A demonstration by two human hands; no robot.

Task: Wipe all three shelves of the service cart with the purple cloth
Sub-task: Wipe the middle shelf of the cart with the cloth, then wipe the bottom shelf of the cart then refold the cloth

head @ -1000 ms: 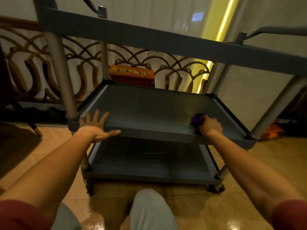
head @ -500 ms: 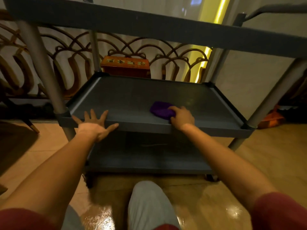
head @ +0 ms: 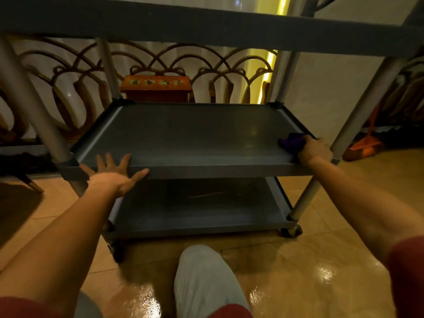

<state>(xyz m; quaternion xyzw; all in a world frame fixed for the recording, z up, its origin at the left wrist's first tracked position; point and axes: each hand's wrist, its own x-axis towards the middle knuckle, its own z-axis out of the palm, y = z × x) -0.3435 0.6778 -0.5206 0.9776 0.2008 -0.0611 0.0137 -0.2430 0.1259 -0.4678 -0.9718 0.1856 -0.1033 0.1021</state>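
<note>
A dark grey service cart stands in front of me with three shelves. Its top shelf (head: 206,26) crosses the top of the view, the middle shelf (head: 195,134) lies at hand height and the bottom shelf (head: 197,210) sits near the floor. My right hand (head: 315,150) presses the purple cloth (head: 291,141) onto the middle shelf at its front right corner. My left hand (head: 114,173) rests flat with fingers spread on the middle shelf's front left rim. Nothing lies on the middle shelf besides the cloth.
Grey posts (head: 34,106) hold the cart's corners and casters (head: 290,231) sit on the glossy tiled floor. An orange wooden box (head: 156,88) stands behind the cart against a curved wooden railing. An orange dustpan (head: 362,145) lies at right. My knee (head: 204,278) is below the cart.
My right hand has swept the purple cloth from the middle of the shelf's front back to its front right corner. My left hand stays on the front left rim.
</note>
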